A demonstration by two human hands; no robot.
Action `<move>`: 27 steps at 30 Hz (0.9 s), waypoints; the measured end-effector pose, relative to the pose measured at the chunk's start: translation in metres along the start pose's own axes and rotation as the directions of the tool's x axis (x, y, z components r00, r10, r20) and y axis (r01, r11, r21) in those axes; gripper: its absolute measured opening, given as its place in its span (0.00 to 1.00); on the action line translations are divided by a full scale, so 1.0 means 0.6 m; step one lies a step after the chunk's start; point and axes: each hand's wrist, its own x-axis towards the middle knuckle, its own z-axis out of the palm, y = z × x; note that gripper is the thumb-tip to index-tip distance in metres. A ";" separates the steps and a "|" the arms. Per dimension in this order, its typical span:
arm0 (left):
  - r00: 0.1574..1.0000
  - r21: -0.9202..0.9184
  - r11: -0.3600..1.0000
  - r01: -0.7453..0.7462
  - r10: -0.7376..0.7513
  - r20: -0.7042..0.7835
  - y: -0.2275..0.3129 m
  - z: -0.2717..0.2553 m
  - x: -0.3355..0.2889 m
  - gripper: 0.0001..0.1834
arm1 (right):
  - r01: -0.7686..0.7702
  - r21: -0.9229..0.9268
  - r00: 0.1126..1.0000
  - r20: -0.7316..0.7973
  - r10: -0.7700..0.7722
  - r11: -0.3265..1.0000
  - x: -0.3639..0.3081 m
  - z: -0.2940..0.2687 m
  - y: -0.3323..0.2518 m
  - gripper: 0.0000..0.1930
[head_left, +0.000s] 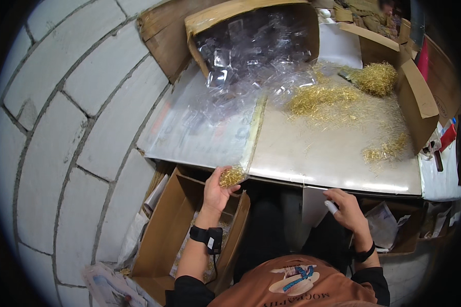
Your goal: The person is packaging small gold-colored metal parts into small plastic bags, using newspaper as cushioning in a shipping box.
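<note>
My left hand [217, 192] is closed around a small clear plastic box [232, 176] filled with thin gold-coloured pieces, at the near edge of the table. Below that hand stands an open cardboard box [159, 233]. My right hand [346, 209] is curled at the table's front edge, beside the corner of a pale flat panel [312, 204] hanging there. A white piece [332, 207] shows at its fingers, perhaps a finger cover. Whatever those fingers may grip is too small to make out.
A tipped carton [251, 10] spills clear plastic boxes [223, 77] onto the table [292, 148]. Gold piles [325, 100] lie to the right, with a larger clump [376, 79] behind. Cardboard walls [417, 97] border the right side. A white brick wall [61, 128] rises at left.
</note>
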 end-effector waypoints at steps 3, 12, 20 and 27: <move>0.981 0.200 0.978 -0.061 0.096 -0.168 0.010 -0.015 0.054 0.15 | -0.039 0.004 0.999 -0.019 0.039 0.999 -0.015 -0.001 0.018 0.13; 0.930 0.730 0.682 0.033 0.247 -0.272 -0.009 -0.075 0.239 0.15 | -0.049 0.034 0.991 -0.123 0.052 0.998 -0.049 0.008 0.037 0.13; 0.790 0.947 -0.278 -0.160 0.540 0.291 -0.012 -0.029 0.226 0.31 | -0.094 0.024 0.990 -0.106 0.096 0.995 -0.030 0.013 0.053 0.13; 0.933 0.900 -0.418 -0.126 0.259 0.251 -0.043 -0.005 0.239 0.39 | -0.015 -0.071 0.994 -0.110 0.007 0.997 -0.003 0.036 0.041 0.14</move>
